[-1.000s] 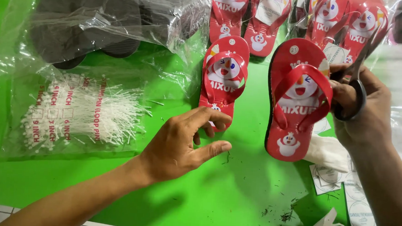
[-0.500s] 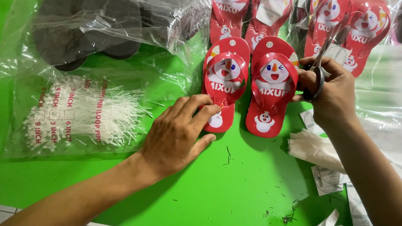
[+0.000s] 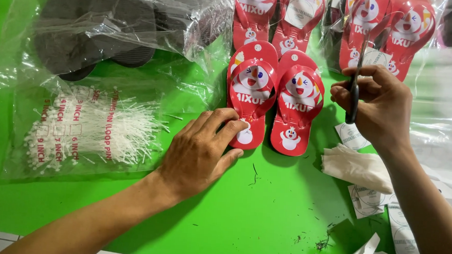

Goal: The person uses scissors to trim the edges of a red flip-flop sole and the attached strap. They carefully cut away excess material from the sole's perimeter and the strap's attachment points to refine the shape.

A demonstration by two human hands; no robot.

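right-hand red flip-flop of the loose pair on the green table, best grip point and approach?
Probably the heel end of the right flip-flop, approached from the near side. It lies flat, strap up, with its heel toward the person and open green table below it. The left flip-flop crowds its left edge, and the right hand, holding scissors, sits to its right.

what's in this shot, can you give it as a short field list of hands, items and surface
surface: green table
left hand: flat, fingertips on the heel of the left red flip-flop
right hand: holds dark scissors, blades pointing up
pair: right red flip-flop lies beside the left one, touching
left side: clear bag of white loop pins; bagged dark soles behind it
right side: round paper tags, white tissue
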